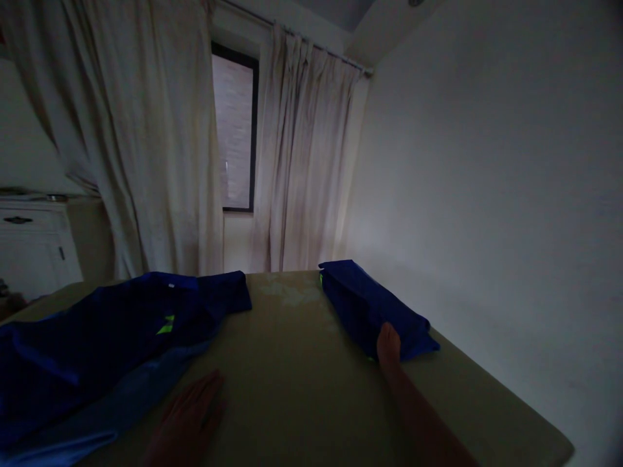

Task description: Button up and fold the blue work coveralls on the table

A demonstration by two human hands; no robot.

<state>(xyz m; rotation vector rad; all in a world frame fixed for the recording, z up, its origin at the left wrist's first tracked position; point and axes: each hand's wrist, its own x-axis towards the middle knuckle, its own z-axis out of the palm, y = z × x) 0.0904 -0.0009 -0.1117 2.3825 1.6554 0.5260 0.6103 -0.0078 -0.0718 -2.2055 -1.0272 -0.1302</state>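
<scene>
On the right of the bed-like surface [302, 370] lies a folded dark-blue garment [355, 298] with small bright yellow-green patches at its edge. My right hand [389, 344] is at its near side, closed on the cloth, with most fingers hidden. At the lower left, my left hand [192, 412] hovers over or rests on the surface, empty, its fingers stretched out and slightly blurred. Left of it, a dark-blue garment [121, 318] lies spread out, one sleeve pointing right and a yellow-green mark on it. A lighter blue cloth [146, 383] shows along its near edge.
A white wall [487, 194] runs along the right side of the surface. Long pale curtains [156, 143] hang behind it around a dark-framed window [236, 130]. A white cabinet [39, 240] stands at the far left.
</scene>
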